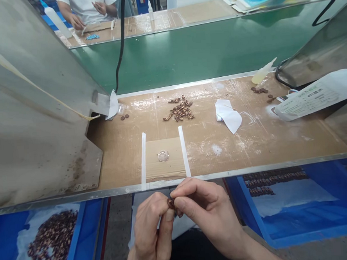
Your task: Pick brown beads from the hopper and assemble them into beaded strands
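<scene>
We're at a cardboard-covered counter [244,141] with a steel panel [34,115] walling off the left, a blue bin [51,243] of brown pieces low on that side, and a rough pile [179,110] of them mid-counter. Our left hand [149,233] and right hand [208,214] are both closed, pinching a small brown piece [171,203] just below the counter's metal edge [223,171].
</scene>
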Demonstrator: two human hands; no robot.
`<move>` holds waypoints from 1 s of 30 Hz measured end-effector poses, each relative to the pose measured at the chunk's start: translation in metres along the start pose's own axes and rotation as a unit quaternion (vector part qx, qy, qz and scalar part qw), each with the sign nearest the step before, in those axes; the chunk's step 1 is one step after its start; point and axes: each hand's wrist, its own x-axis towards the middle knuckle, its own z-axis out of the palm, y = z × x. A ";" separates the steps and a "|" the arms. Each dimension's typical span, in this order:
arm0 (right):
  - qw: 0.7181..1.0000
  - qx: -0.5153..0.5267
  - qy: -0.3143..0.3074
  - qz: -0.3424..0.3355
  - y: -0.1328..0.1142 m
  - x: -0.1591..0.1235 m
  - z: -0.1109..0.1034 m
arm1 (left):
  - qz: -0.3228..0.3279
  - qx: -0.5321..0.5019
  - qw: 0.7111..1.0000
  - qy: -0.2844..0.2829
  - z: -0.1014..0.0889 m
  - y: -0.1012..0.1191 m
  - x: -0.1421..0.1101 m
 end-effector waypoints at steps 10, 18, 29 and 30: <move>0.999 0.012 0.004 0.033 -0.005 0.006 -0.001 | -0.028 -0.006 1.000 0.000 0.003 0.000 0.003; 0.994 0.042 -0.005 0.098 -0.018 0.021 0.001 | -0.148 -0.092 0.985 0.000 0.002 -0.003 -0.002; 0.992 -0.017 -0.016 0.120 -0.020 0.024 0.002 | -0.244 -0.216 0.938 0.114 0.010 0.005 0.007; 0.992 -0.008 -0.022 0.125 -0.020 0.024 0.001 | -0.259 -0.241 0.928 0.116 0.011 0.005 0.006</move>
